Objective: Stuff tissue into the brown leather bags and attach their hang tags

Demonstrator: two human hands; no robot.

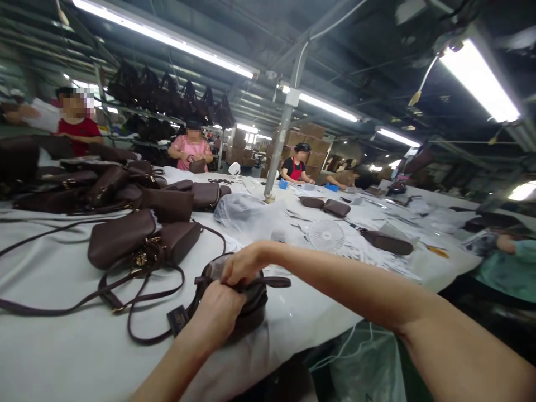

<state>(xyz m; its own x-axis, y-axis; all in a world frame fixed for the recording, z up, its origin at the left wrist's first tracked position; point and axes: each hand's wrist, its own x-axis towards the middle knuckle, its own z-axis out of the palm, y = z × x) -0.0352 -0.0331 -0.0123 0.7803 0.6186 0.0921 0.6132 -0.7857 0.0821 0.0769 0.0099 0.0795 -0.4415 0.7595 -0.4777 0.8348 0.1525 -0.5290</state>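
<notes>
A dark brown handbag (253, 312) stands on the white-covered table in front of me, its top opening facing up. My left hand (220, 310) is closed at the near side of the opening, fingertips down inside the rim. Meeting it from the far side, my right hand (243, 265) is closed with its fingers bent into the opening. What the fingers pinch is hidden. The bag's handle (278, 282) sticks out to the right, and a dark tag (178, 320) hangs by my left wrist. A thin strap (146, 339) loops out to the left.
More brown bags (121, 237) with straps lie to the left, before a larger pile (104, 184). A clear plastic bag (240, 212), a white fan (326, 235) and a metal post (278, 151) stand farther off. Other people work around the table (301, 312).
</notes>
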